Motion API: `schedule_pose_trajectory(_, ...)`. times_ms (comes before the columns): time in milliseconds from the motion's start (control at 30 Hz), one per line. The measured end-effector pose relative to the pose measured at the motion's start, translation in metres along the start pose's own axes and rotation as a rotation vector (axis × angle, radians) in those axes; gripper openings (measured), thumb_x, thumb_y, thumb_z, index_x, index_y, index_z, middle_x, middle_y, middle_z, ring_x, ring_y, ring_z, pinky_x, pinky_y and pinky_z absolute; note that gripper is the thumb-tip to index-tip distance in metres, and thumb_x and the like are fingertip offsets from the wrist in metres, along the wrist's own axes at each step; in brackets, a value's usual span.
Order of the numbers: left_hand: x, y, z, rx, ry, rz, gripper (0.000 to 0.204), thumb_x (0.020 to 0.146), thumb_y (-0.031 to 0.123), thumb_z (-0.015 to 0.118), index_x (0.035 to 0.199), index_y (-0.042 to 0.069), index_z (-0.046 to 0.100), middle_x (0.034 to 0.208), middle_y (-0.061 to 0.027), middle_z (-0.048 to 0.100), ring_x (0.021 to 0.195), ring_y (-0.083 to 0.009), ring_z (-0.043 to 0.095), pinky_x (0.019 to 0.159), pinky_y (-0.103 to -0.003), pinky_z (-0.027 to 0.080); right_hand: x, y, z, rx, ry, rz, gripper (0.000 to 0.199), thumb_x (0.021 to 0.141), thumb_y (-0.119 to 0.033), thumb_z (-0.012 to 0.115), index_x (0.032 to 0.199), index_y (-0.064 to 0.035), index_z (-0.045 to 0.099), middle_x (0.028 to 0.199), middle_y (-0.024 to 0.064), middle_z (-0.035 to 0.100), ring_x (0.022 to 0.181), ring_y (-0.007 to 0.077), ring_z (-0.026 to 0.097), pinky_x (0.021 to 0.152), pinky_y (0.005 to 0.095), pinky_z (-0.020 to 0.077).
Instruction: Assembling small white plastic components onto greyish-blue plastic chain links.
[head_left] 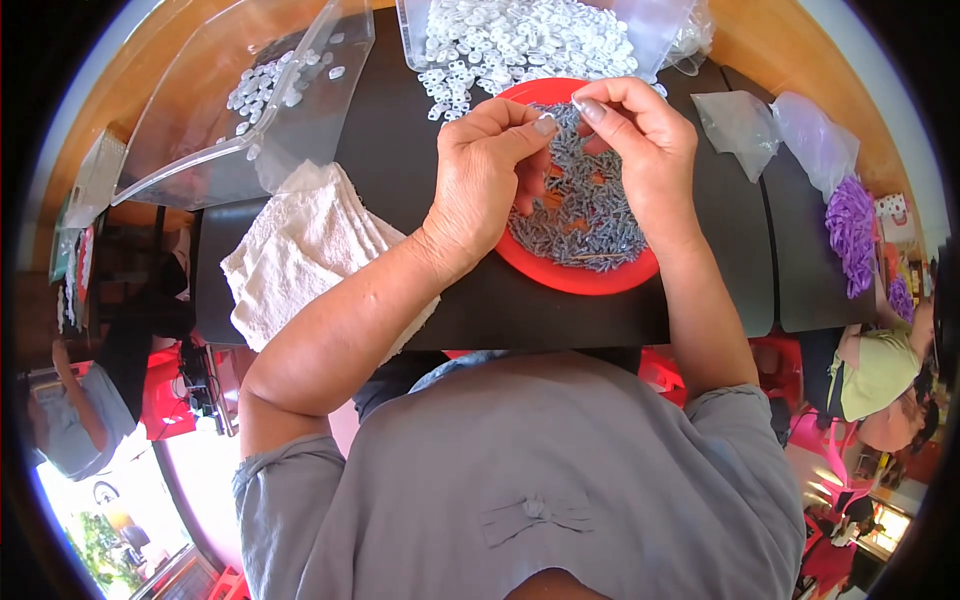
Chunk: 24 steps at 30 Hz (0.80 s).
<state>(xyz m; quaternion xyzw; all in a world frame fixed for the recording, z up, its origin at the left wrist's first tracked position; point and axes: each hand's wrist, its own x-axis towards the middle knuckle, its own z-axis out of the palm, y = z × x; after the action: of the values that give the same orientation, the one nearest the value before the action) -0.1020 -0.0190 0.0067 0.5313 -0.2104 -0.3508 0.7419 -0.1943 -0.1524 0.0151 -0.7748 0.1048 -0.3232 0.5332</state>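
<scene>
Both my hands are raised over a red plate [553, 280] heaped with small grey screw-like pieces [600, 235]. Thumb and forefinger of my left hand [480, 180] pinch a tiny white piece at the plate's left side. My right hand [655, 150], a short way off, also pinches something small and white between thumb and forefinger. The fingertips cover most of both bits, so their shape does not show. Behind the plate lie many small white plastic pieces with holes [530, 40], some spilling from a clear bin [410, 30] onto the dark table.
A crumpled white cloth [300, 250] lies by my left forearm. Beyond it, a large clear bin [190, 170] holds some white pieces. Clear plastic bags [740, 130] and a purple bundle of strips [850, 235] are on the right. Other people sit at both sides.
</scene>
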Motion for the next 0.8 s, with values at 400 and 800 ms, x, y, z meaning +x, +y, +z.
schedule_pose_trajectory(400, -0.002, 0.004, -0.002, 0.044, 0.022, 0.059, 0.016, 0.090, 0.016, 0.061, 0.089, 0.000, 0.061, 0.065, -0.0022, 0.056, 0.048, -0.0077, 0.050, 0.040, -0.022, 0.038, 0.000, -0.011, 0.002, 0.203, -0.024, 0.073, 0.016, 0.091, -0.001, 0.058, 0.105, 0.0005, 0.064, 0.094, 0.0062, 0.066, 0.080, 0.0141, 0.062, 0.065, 0.0243, 0.0474)
schedule_pose_trajectory(800, -0.002, 0.002, -0.001, 0.049, 0.027, 0.063, 0.016, 0.090, 0.015, 0.062, 0.088, 0.000, 0.061, 0.063, -0.0020, 0.057, 0.048, -0.0075, 0.050, 0.040, -0.022, 0.038, -0.003, -0.011, 0.004, 0.197, -0.007, 0.071, 0.019, 0.091, -0.002, 0.058, 0.108, 0.0014, 0.064, 0.093, 0.0061, 0.066, 0.080, 0.0139, 0.063, 0.063, 0.0232, 0.0479)
